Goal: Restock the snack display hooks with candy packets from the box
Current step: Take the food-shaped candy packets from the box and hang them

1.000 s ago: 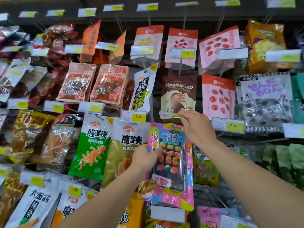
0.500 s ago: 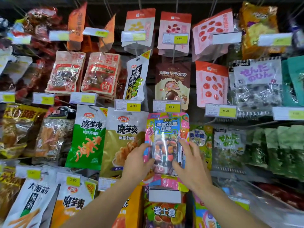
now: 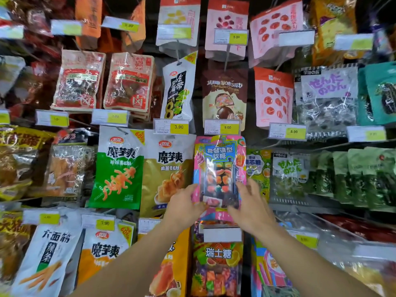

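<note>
Now both hands sit lower on the candy packet than half a second ago, when they flanked its middle; the view has also drawn closer to the display. The left hand holds the packet's lower left edge, thumb on its front. The right hand lies at the lower right edge with fingers spread and fairly straight, touching the wrapper; whether it grips cannot be told. The packet hangs upright in the middle row of the display, its top just under a yellow 5.00 price tag, with an olive snack bag just beside it on the left and a green candy bag on the right. Pink-bordered with a blue title panel, its glossy clear window shows rows of sushi-shaped gummies in orange, red and black. Below it hangs a fruit-candy bag behind a blank white tag.
</note>
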A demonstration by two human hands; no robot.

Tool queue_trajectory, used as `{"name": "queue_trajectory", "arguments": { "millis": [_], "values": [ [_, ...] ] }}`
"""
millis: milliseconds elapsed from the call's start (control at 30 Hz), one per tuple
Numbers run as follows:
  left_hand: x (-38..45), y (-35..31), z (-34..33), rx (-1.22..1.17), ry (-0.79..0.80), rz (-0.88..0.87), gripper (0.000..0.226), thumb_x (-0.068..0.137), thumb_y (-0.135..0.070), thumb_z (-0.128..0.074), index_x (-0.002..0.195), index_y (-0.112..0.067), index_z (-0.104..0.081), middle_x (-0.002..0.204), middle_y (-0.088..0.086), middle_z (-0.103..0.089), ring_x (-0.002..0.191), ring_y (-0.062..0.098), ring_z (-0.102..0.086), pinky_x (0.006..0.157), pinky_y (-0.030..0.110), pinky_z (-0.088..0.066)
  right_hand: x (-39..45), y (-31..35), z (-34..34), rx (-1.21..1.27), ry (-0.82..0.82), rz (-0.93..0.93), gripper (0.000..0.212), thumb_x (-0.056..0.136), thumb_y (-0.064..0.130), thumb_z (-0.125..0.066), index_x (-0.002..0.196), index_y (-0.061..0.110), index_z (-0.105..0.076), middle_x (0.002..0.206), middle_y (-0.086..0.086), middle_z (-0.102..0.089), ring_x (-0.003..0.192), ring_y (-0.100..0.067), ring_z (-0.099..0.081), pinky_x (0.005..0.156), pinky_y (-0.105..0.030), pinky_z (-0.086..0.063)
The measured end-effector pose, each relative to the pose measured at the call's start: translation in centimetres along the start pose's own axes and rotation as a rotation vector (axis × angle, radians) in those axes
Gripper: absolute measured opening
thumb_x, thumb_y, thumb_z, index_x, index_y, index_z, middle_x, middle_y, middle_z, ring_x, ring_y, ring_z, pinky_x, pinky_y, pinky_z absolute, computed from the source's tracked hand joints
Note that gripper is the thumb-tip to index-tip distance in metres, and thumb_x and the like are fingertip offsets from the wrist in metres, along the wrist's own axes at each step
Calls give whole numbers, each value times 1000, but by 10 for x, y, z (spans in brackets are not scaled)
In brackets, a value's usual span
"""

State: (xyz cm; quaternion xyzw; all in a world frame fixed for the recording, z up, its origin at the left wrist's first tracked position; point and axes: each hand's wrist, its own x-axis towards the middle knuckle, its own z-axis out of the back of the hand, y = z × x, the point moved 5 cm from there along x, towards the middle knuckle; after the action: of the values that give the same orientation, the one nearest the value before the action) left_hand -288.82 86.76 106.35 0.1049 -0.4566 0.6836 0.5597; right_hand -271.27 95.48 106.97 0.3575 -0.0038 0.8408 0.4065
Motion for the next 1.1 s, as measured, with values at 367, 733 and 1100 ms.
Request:
{"name": "queue_trajectory", "arguments": {
  "millis": [367,733,1100],
  "values": [
    [-105,54,39,-111,121,-1,52,89,-26,-65,139,-20,-51,132,3,-62,121,20,-58,94,27,-43,-111,73,-45,-92,51,-27,66,87,37,-61,146,15,-39,149,-11,-36,131,-36,-41,106,-44,-40],
    [-285,200,9,-155,442,263,53,85,-34,-68,134,-14,-59,130,5,-64,114,22,-64,98,32,-47,-290,118,-191,-85,429,-109,62,92,39,-58,147,18,-38,151,-5,-33,136,-31,-36,110,-42,-36],
    [-493,321,-59,-218,622,720,74,60,-57,-51,117,-14,-69,112,10,-71,102,28,-67,90,37,-51,-489,99,-371,-16,926,-266,71,77,45,-48,142,18,-44,143,-7,-43,130,-33,-43,106,-41,-40]
  ]
}}
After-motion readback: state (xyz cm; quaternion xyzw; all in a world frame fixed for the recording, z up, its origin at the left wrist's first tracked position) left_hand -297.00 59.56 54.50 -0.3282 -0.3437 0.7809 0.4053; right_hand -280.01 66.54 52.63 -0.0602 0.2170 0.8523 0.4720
